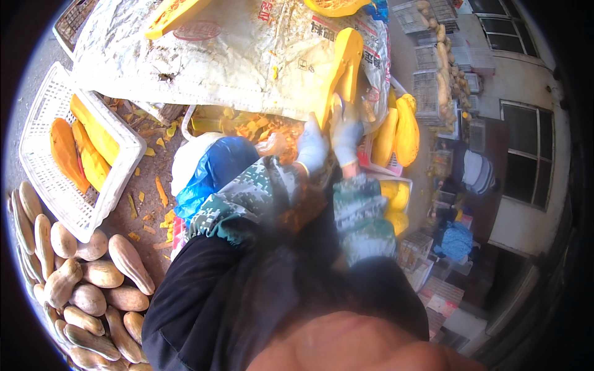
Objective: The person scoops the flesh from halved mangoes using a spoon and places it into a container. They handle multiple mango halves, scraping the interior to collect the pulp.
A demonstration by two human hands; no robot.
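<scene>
A long peeled orange squash lies against the front edge of a woven plastic sack, its near end toward me. My left hand, in a pale glove, grips the left side of that near end. Beside it my right hand, gloved too, is closed around something at the squash's right side; a small dark-blue edge shows there, but the tool's kind cannot be told. Orange peelings lie below the sack's edge. Two cut pieces, an orange one and a yellow one, rest at the sack's far side.
At left, a white plastic crate holds peeled squash, above a pile of unpeeled squash. Yellow squash stand at right in a pink crate, with another crate below. A blue plastic bag covers my left knee. Farther right are crates and other people.
</scene>
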